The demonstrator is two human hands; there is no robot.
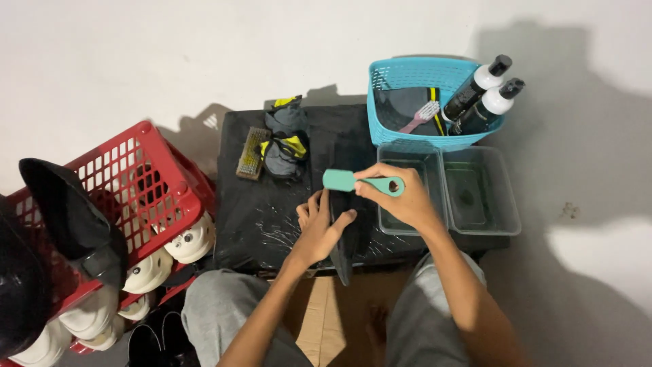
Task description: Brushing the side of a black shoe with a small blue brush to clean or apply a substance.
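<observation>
My right hand (401, 198) grips the handle of a teal brush (343, 181), holding it level above the black low table (265, 217). Just below the brush, my left hand (318, 228) presses flat, fingers spread, on a dark flat insole-shaped piece (341, 255) that reaches past the table's front edge. The brush head sits right above the far end of that piece.
A blue basket (407, 75) with two bottles (479, 92) and a pink toothbrush (421, 115) stands at the back right. Two clear tubs (479, 197) sit in front of it. A wooden brush (252, 153), grey-yellow cloths (285, 139) and a red crate (136, 197) of shoes lie left.
</observation>
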